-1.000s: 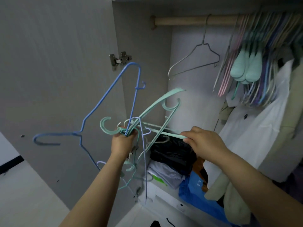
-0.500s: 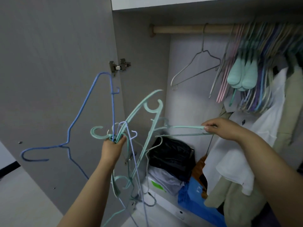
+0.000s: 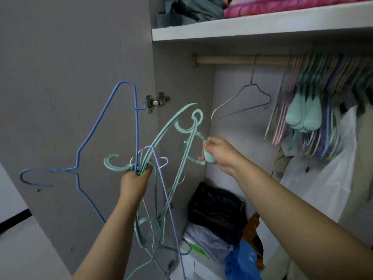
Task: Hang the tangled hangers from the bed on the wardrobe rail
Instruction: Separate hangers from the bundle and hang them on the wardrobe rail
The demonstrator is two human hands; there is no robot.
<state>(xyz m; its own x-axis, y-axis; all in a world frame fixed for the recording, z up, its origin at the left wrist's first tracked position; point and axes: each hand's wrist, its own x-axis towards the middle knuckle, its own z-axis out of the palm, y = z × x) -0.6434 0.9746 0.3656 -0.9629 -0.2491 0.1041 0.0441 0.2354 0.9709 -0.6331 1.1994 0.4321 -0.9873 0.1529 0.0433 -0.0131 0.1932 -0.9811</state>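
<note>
My left hand (image 3: 134, 183) grips a tangled bunch of hangers (image 3: 155, 150) in front of the open wardrobe: a blue wire hanger (image 3: 94, 134) sticking out to the left, several mint green plastic ones and thin pale wire ones hanging below. My right hand (image 3: 220, 153) grips the wide end of one mint green hanger (image 3: 207, 156) at the right edge of the bunch. The wooden wardrobe rail (image 3: 242, 60) runs high up at the right, well above both hands. A grey wire hanger (image 3: 242, 102) hangs on it alone.
Many coloured hangers (image 3: 323, 110) and clothes (image 3: 327, 178) crowd the rail's right part. The open wardrobe door (image 3: 70, 87) with its hinge (image 3: 157, 101) stands at the left. Bags and folded clothes (image 3: 216, 213) lie on the wardrobe floor. A shelf (image 3: 252, 27) with bedding sits above the rail.
The view tilted upward, showing the shelf. My right hand moved back left toward the bunch and now holds a green hanger's wide end. My left hand raised the bunch slightly.
</note>
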